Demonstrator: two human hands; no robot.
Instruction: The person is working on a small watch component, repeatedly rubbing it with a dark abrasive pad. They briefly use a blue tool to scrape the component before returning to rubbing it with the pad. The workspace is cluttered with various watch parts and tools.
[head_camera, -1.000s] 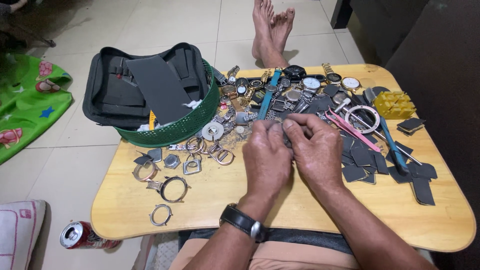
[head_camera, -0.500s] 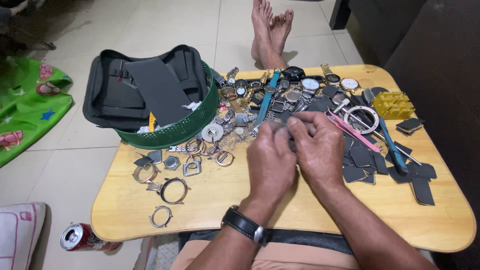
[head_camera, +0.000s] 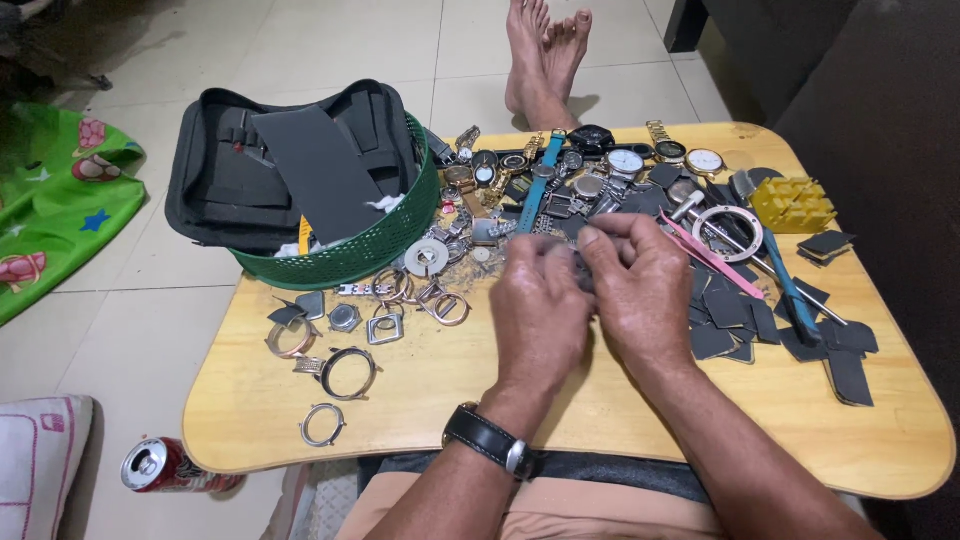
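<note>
1. A low wooden table (head_camera: 600, 420) with rounded corners stands on a tiled floor (head_camera: 120, 330).
2. A green basket (head_camera: 385, 245) sits at its far left corner.
3. Watches (head_camera: 600, 165) crowd the far edge.
4. Loose metal rings (head_camera: 345, 370) lie near the left edge.
5. Dark pads (head_camera: 800, 335) spread by the right edge, a yellow block (head_camera: 792, 203) at the far right corner.
6. Pink tweezers (head_camera: 710, 258) lie right of the middle.
7. A can (head_camera: 160, 465) lies on the floor by the near left corner.

Bare forearms without sleeves lead to the left hand (head_camera: 540, 310) and right hand (head_camera: 645, 290), a black-strapped wristwatch (head_camera: 490, 440) with a silver clasp just behind the left one.
</note>
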